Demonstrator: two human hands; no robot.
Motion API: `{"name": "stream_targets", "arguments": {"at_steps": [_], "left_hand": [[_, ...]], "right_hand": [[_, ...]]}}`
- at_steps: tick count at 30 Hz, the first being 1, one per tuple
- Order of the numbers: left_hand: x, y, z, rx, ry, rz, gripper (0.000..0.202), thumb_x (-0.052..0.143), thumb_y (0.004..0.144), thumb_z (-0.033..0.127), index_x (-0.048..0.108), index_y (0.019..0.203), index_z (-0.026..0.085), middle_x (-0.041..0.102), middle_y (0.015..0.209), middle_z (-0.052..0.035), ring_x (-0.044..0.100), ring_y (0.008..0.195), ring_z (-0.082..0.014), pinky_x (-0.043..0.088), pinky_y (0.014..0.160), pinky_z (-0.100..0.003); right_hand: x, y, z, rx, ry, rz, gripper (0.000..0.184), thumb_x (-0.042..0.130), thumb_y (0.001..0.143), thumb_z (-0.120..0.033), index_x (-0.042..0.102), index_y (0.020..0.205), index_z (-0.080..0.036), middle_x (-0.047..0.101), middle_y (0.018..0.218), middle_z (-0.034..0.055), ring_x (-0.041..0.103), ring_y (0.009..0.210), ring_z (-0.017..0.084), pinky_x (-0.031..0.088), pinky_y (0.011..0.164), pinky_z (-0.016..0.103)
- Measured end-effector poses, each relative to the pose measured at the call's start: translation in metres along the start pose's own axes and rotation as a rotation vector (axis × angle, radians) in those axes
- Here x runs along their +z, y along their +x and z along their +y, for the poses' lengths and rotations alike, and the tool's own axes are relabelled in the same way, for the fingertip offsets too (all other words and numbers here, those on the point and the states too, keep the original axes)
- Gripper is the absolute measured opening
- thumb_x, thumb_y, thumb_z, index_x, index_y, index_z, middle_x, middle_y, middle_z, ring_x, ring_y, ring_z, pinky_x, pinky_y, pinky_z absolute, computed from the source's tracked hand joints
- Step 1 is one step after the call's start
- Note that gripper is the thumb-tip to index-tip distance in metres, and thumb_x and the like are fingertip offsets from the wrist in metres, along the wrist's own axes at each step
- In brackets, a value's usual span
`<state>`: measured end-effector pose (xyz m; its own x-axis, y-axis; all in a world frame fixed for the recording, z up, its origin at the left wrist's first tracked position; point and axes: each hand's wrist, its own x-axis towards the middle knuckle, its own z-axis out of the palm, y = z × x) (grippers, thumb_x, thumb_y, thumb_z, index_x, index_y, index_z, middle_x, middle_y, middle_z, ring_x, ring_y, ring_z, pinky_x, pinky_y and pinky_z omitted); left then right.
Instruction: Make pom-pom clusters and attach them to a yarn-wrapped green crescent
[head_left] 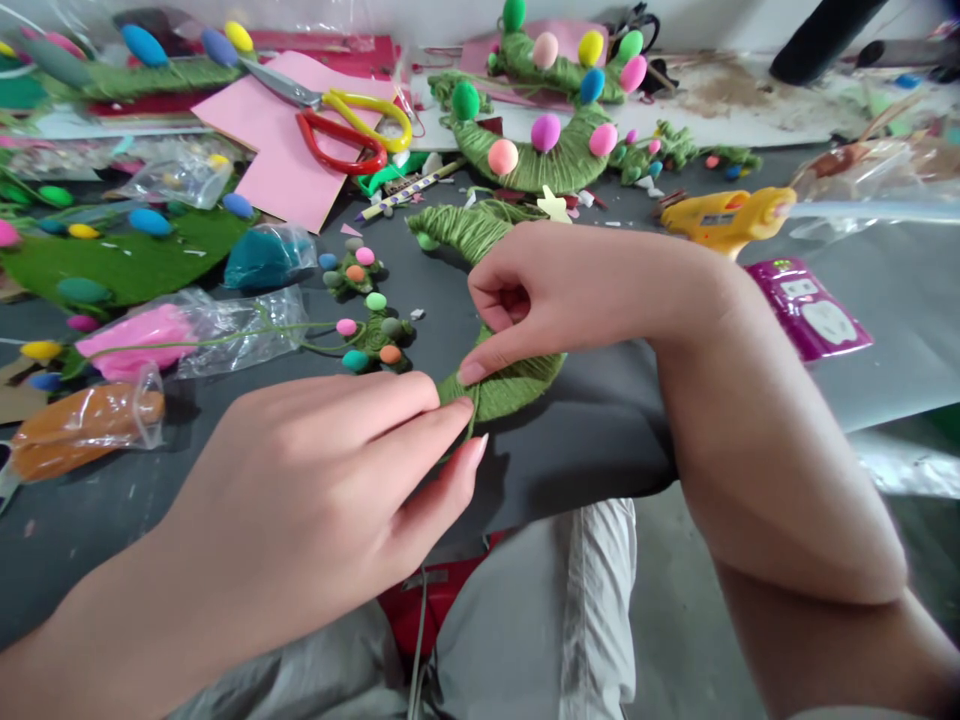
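Observation:
A crescent-shaped form wrapped in green yarn point(480, 235) lies on the dark grey table point(600, 440), curving from the middle toward me. My right hand point(570, 290) rests over its middle, fingers curled, the index finger pressing the lower end point(517, 385). My left hand point(322, 470) pinches the yarn at that lower tip between thumb and fingers. A thin green yarn strand point(225, 338) trails off to the left.
Finished yarn crescents with coloured pom-poms point(540, 150) lie behind. Red and yellow scissors point(345, 120) sit on pink paper point(277, 160). A yellow glue gun point(727, 215) is at right, a purple packet point(810, 310) near it. Bags of pom-poms point(172, 340) crowd the left.

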<state>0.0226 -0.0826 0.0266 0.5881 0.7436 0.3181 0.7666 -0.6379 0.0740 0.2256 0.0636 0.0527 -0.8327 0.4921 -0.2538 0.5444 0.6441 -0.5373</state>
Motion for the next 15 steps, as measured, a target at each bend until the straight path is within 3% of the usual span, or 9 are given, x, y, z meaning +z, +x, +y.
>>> {"name": "stream_targets", "arguments": {"at_steps": [9,15], "left_hand": [[0.0013,-0.0001,-0.0006,0.01,0.006,-0.014,0.024,0.061,0.097,0.026,0.073,0.117,0.022,0.076,0.091,-0.001,0.071,0.072,-0.0185,0.057,0.062,-0.035],[0.0014,0.0008,-0.0003,-0.003,0.019,-0.018,0.02,0.061,0.096,0.028,0.075,0.109,0.023,0.075,0.09,-0.0012,0.071,0.071,-0.019,0.057,0.061,-0.035]], "right_hand": [[0.0009,0.0021,0.0018,0.035,0.036,0.017,0.051,0.08,0.082,-0.053,0.044,0.064,-0.021,0.043,0.061,-0.0022,0.034,0.06,0.012,0.027,0.054,0.031],[0.001,0.001,0.0026,0.033,0.079,0.038,0.052,0.077,0.085,-0.056,0.046,0.063,-0.021,0.042,0.061,-0.0019,0.034,0.061,0.013,0.024,0.055,0.032]]}}
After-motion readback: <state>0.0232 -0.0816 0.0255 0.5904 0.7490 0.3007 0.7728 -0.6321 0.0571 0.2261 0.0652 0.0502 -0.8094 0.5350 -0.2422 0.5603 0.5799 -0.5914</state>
